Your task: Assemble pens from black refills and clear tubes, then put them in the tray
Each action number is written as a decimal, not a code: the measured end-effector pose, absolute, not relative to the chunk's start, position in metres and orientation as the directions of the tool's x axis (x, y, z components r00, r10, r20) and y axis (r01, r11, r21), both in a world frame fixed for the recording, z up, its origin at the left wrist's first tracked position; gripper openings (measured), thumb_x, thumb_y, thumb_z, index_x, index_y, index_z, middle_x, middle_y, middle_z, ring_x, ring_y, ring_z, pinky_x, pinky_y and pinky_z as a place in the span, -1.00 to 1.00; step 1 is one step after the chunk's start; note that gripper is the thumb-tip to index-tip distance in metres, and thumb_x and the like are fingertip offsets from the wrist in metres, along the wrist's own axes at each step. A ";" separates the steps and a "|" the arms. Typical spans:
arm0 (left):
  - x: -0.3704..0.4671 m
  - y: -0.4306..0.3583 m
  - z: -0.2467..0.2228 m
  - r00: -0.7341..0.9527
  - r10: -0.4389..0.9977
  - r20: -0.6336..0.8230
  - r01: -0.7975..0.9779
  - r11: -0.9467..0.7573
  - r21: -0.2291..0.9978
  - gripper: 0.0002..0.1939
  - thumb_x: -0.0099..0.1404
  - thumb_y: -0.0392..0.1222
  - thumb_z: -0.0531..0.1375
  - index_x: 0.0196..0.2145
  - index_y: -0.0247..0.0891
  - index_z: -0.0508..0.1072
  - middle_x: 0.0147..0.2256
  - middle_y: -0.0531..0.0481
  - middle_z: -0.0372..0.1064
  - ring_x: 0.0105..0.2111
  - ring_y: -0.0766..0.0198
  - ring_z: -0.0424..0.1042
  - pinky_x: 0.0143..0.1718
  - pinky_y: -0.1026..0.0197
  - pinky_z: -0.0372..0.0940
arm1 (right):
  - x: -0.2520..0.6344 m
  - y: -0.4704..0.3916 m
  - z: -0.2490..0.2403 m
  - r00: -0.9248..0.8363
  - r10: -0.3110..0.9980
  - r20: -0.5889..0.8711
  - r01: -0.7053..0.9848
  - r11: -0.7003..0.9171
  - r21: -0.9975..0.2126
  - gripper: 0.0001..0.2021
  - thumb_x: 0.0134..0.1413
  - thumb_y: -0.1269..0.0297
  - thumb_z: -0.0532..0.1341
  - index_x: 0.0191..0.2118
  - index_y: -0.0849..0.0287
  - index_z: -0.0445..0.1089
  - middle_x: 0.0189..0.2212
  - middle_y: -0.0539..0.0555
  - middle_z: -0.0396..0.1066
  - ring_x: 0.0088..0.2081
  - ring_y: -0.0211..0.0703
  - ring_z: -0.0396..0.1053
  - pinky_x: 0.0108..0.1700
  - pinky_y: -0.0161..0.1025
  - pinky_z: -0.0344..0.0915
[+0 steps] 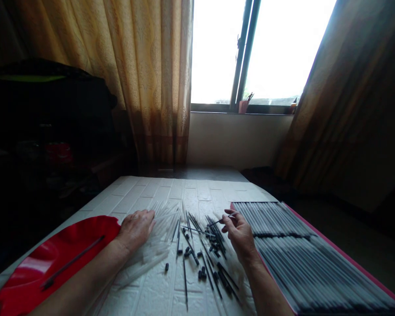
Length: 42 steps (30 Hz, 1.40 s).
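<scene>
My left hand (137, 229) rests over a pile of clear plastic tubes (148, 261), its fingers curled down; whatever they hold is hidden. Closed in a pinch, my right hand (239, 235) holds a thin dark rod, which looks like a pen refill (220, 221), above the middle of the table. Below and to the left of that hand lie scattered dark refills (185, 281) and several short black plugs (166, 267). On the right, a pink-edged tray (358, 268) bears close rows of clear-barrelled pens (319, 263) with black ends.
A red plastic dish (95, 226) with a long dark stick (74, 262) in it is at the left, partly behind my forearm. White brick-patterned covering lies over the table (161, 191). Beyond it are curtains (158, 79) and a window with a pink cup (243, 106) on its sill.
</scene>
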<state>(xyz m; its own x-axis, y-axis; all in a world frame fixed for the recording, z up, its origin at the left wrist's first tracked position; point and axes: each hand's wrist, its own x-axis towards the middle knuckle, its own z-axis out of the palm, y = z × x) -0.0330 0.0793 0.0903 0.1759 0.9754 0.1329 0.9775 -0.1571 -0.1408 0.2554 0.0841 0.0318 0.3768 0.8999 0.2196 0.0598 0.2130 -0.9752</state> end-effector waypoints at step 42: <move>0.017 0.052 0.044 0.476 0.586 0.656 0.632 -0.746 0.209 -0.70 0.48 -0.16 -0.05 -0.22 -0.27 0.45 -0.34 -0.13 0.56 -0.33 0.09 0.59 -0.27 0.09 0.47 | 0.245 0.073 0.050 0.307 0.897 0.318 -0.075 0.356 -0.931 -0.65 -0.08 -0.04 0.33 -0.41 0.18 0.37 -0.55 0.01 0.45 -0.61 -0.28 0.30 -0.61 -0.37 0.15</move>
<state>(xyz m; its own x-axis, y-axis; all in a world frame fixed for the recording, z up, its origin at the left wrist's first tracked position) 0.0171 0.0517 0.0439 0.4757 0.5864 0.6557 0.6317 -0.7465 0.2093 0.2447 0.0729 0.0500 0.3072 0.8968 0.3183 -0.0751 0.3563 -0.9314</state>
